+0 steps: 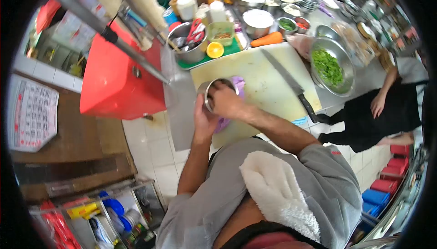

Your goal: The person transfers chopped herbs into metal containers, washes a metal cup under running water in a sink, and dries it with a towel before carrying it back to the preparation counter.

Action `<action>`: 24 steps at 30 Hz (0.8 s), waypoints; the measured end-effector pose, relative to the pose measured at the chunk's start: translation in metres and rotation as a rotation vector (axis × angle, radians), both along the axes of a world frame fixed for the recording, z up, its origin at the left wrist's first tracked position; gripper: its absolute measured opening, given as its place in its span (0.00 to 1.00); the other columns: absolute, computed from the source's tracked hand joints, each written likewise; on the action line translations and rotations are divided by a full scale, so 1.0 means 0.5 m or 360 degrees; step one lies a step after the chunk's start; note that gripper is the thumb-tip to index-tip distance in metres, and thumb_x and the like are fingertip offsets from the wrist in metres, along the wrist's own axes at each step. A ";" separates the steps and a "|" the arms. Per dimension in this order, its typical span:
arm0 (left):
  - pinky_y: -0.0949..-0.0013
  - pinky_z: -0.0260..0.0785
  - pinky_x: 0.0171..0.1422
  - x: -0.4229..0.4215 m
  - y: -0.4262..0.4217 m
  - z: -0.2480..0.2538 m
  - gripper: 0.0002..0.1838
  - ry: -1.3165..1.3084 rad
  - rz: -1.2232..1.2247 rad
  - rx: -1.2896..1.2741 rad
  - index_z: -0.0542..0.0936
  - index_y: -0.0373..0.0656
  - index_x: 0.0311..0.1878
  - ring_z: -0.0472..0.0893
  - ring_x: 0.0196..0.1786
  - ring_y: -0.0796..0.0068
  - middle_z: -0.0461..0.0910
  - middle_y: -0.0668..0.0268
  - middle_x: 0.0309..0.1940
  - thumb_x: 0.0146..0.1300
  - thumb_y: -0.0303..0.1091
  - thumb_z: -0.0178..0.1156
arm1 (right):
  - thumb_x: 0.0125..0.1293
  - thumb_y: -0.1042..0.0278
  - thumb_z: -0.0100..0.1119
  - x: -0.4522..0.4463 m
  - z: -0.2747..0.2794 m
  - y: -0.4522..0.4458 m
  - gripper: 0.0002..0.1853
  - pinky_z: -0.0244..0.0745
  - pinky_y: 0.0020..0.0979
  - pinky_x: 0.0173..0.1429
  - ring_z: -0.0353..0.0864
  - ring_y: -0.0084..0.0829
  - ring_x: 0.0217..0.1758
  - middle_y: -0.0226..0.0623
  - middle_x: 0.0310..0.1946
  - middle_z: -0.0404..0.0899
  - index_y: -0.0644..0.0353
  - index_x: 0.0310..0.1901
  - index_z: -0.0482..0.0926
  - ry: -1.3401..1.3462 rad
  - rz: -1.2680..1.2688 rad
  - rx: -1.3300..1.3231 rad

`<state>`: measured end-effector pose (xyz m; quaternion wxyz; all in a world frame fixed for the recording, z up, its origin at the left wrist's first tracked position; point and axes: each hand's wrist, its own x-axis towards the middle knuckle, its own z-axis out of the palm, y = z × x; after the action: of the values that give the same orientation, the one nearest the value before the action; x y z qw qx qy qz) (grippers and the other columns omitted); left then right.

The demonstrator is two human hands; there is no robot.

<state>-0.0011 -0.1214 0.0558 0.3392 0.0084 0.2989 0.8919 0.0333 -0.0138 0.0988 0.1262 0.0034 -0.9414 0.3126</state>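
Observation:
My left hand (203,115) is wrapped around the side of a small round metal bowl (203,88), tilted over the cutting board (268,83). My right hand (227,102) reaches into the bowl's mouth; its fingertips are inside, and what they touch is hidden. Beside and partly beneath the bowl lies a crumpled purple bag or cloth (238,85). A large knife (285,77) with a black handle rests across the board, right of my hands.
Behind the board stand a metal pot of utensils (187,55), half an orange (215,50), a carrot (267,39) and several bowls. A metal bowl of chopped greens (327,67) is at right, near a person in black (378,112). A red bin (123,76) stands left.

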 end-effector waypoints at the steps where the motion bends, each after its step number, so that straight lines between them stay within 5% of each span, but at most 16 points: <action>1: 0.58 0.62 0.66 0.002 -0.007 -0.003 0.26 0.0012 -0.0054 0.0014 0.68 0.42 0.61 0.72 0.60 0.64 0.74 0.60 0.56 0.71 0.50 0.37 | 0.56 0.68 0.55 0.003 0.002 0.004 0.13 0.69 0.46 0.56 0.72 0.51 0.52 0.49 0.45 0.77 0.64 0.42 0.78 0.0012 -0.0054 0.0014; 3: 0.57 0.63 0.65 -0.004 -0.023 -0.011 0.27 0.0191 -0.0055 -0.0063 0.68 0.42 0.61 0.72 0.60 0.63 0.73 0.59 0.57 0.70 0.52 0.38 | 0.52 0.68 0.57 0.004 -0.001 0.015 0.12 0.66 0.45 0.60 0.72 0.47 0.54 0.42 0.46 0.77 0.60 0.37 0.81 0.0012 0.0518 0.0344; 7: 0.57 0.65 0.63 0.003 -0.033 -0.012 0.27 0.0218 -0.0169 -0.0099 0.68 0.43 0.61 0.73 0.58 0.63 0.72 0.60 0.58 0.70 0.52 0.38 | 0.47 0.70 0.59 0.008 -0.019 0.024 0.10 0.68 0.42 0.60 0.73 0.43 0.53 0.37 0.47 0.77 0.56 0.34 0.84 -0.0161 0.0735 0.0485; 14: 0.59 0.66 0.62 0.003 -0.034 -0.012 0.25 0.0004 -0.0210 -0.0017 0.69 0.42 0.59 0.72 0.59 0.67 0.73 0.61 0.55 0.72 0.50 0.35 | 0.46 0.72 0.61 0.059 0.086 0.010 0.12 0.72 0.39 0.51 0.73 0.39 0.50 0.36 0.40 0.74 0.58 0.36 0.80 -0.0074 0.0445 0.0353; 19: 0.59 0.67 0.60 0.010 -0.028 -0.024 0.25 -0.0092 -0.0182 -0.0022 0.68 0.44 0.60 0.73 0.58 0.67 0.72 0.63 0.56 0.72 0.51 0.35 | 0.47 0.73 0.60 0.086 0.102 0.009 0.09 0.69 0.37 0.49 0.75 0.38 0.41 0.35 0.36 0.72 0.58 0.33 0.77 0.0376 0.0301 0.0275; 24: 0.54 0.69 0.59 0.017 0.001 -0.016 0.27 -0.0178 -0.0141 0.0001 0.69 0.46 0.59 0.73 0.58 0.63 0.72 0.62 0.56 0.67 0.55 0.40 | 0.48 0.74 0.58 0.079 0.104 0.096 0.07 0.67 0.36 0.46 0.74 0.38 0.39 0.36 0.35 0.72 0.58 0.32 0.75 0.0441 0.0529 0.0282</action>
<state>0.0072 -0.1208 0.0479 0.3945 -0.0280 0.2786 0.8752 0.0726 0.0340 0.1509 0.2002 0.2122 -0.9254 0.2419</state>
